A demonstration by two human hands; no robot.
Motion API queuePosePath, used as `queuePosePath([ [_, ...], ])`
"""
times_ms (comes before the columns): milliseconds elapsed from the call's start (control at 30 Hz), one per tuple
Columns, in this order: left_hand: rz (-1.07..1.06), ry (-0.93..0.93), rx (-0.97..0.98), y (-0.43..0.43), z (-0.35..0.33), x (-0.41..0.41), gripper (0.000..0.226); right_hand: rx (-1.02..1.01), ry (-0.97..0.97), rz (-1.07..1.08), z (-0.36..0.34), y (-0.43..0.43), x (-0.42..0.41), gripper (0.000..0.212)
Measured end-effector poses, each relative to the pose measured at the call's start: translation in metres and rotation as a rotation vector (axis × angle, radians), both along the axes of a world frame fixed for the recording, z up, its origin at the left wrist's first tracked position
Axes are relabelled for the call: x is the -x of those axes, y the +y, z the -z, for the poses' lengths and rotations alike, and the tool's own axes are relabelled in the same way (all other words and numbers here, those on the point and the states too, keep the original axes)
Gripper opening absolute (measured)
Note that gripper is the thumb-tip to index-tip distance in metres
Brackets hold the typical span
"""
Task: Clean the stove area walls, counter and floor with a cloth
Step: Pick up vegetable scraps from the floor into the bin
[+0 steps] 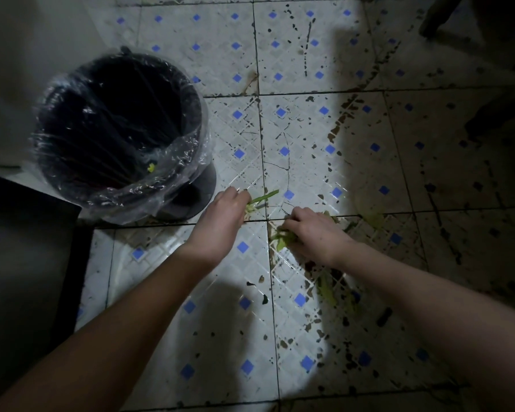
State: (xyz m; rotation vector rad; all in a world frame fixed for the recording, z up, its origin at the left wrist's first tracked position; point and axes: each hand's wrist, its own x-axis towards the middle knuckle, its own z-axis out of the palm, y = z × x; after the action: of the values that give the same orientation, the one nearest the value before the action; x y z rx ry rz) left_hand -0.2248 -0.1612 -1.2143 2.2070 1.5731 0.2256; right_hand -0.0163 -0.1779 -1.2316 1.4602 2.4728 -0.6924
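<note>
I look down at a dirty white tiled floor [306, 135] with small blue diamonds and dark stains. My left hand [225, 214] is closed on a green vegetable stalk [265, 196] whose tip sticks out to the right, just off the bin's base. My right hand [312, 233] rests low on the floor, its fingers closed on a bunch of green leaf scraps [283, 237]. More leaf scraps [327, 289] lie on the tiles under my right forearm. No cloth is in view.
A black bin [119, 126] lined with a clear plastic bag stands at the left, a yellow bit inside it. A dark cabinet or box [24, 248] fills the lower left. Dark furniture legs [446, 16] show at the top right, in shadow.
</note>
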Motion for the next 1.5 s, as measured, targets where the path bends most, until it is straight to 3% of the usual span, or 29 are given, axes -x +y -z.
queuePosePath([
  [233,-0.004,-0.006,-0.017,-0.005,-0.006,0.006,0.020,-0.011,-0.005,-0.015,-0.005,-0.003,0.003,0.031],
  [433,-0.003,0.000,-0.026,-0.006,-0.009,0.005,0.020,-0.115,-0.017,0.132,-0.015,0.004,-0.020,0.033],
  [600,0.013,0.017,-0.046,-0.006,-0.010,0.002,0.027,-0.022,-0.082,0.115,-0.017,-0.006,-0.030,0.026],
  [1100,0.011,0.075,-0.065,-0.012,-0.017,0.009,0.028,-0.019,-0.105,0.079,-0.020,-0.007,-0.023,0.038],
  [1500,0.099,0.110,-0.142,-0.013,-0.054,-0.003,0.043,-0.223,-0.030,0.154,-0.071,0.004,-0.030,0.024],
])
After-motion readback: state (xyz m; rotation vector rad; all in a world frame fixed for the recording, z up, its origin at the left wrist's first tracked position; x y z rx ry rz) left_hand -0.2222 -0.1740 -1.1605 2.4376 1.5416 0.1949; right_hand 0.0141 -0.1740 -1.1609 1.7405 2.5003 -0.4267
